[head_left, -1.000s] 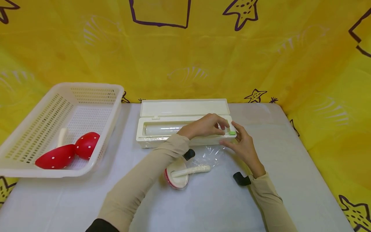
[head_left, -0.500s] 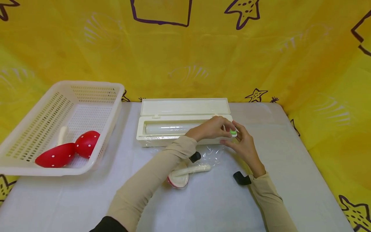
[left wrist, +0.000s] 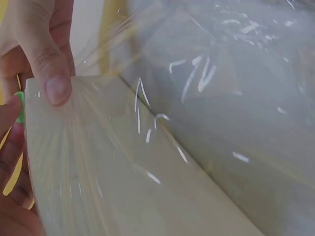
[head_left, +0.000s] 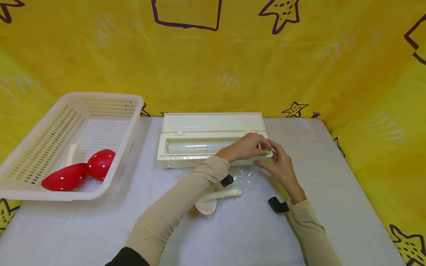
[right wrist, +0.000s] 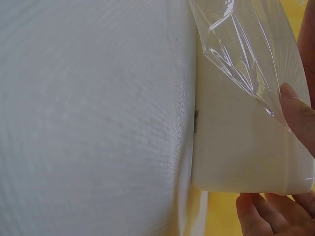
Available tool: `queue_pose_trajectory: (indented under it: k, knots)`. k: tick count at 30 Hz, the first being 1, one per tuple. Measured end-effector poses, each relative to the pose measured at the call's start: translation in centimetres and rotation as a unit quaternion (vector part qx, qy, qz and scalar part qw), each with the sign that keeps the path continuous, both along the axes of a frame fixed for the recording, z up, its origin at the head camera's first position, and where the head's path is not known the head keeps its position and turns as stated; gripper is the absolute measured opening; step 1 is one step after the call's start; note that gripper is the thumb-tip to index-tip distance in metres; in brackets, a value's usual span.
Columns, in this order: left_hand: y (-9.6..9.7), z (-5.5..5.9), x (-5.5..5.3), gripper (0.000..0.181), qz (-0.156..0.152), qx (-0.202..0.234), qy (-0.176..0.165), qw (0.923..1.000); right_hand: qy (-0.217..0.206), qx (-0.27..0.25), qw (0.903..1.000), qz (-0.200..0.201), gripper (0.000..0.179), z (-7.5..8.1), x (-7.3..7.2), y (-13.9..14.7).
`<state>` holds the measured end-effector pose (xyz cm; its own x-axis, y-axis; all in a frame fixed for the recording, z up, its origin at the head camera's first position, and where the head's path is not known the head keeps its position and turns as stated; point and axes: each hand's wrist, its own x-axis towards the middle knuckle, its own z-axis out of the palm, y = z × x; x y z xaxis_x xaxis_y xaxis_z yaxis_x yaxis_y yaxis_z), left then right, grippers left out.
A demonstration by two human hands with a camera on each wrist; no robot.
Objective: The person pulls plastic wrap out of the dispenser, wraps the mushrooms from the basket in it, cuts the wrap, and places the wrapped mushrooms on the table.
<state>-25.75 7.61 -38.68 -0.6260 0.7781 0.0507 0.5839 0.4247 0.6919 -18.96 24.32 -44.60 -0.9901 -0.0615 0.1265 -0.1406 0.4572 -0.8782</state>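
Note:
My left hand (head_left: 244, 146) reaches over the white cling film dispenser (head_left: 174, 162) and pinches its small green slide cutter (left wrist: 20, 105) at the right end. The right hand (head_left: 282, 170) grips that same end, its thumb (right wrist: 299, 115) on the front face and fingers round the side. Inside the dispenser lies the film roll (head_left: 191, 147), partly hidden by my left hand. Clear film (head_left: 244, 178) runs down the front onto the table. Below lies a white, red-rimmed round piece (head_left: 207, 207) with a white handle (head_left: 227, 194), covered by film; my left sleeve partly hides it.
A white perforated basket (head_left: 134, 122) stands at the left, holding red, white-dotted pieces (head_left: 66, 178) and a white handle (head_left: 72, 153). The dispenser's raised lid (head_left: 213, 122) stands near the yellow cloth backdrop (head_left: 213, 66). White cloth covers the table (head_left: 332, 192).
My left hand has moved right along the dispenser to the green slide cutter and closed on it. The right hand has kept its hold at the end.

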Motion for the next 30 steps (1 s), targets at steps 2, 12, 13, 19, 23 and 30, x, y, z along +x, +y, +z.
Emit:
queue_pose_trajectory:
  k: [2,12,13,19,23,30]
  knots:
    - [-0.2,0.0,-0.1,0.019,0.0,-0.003,-0.001,1.0,0.0,0.002,1.0,0.001,0.091,0.1,0.0,0.0]
    - [-1.8,0.5,-0.4,0.018,-0.01,-0.026,-0.017,0.9995,-0.008,-0.006,0.9999,0.006,0.091,0.1,-0.1,0.0]
    - [-1.9,0.6,-0.5,0.018,-0.011,-0.028,-0.018,0.9994,-0.008,-0.009,0.9999,0.007,0.09,0.1,-0.1,0.0]
    - [-2.3,0.7,-0.5,0.019,-0.009,-0.045,-0.018,0.9988,-0.007,-0.019,0.9997,0.014,0.09,-0.1,-0.2,-0.1]
    - [-2.6,1.0,-0.5,0.019,-0.008,-0.053,-0.023,0.9983,-0.008,-0.016,0.9997,0.015,0.09,-0.1,-0.2,-0.1]
    - [-3.6,1.1,-0.7,0.018,-0.008,-0.052,-0.047,0.9975,-0.007,-0.011,0.9998,0.016,0.09,-0.1,-0.2,0.3]
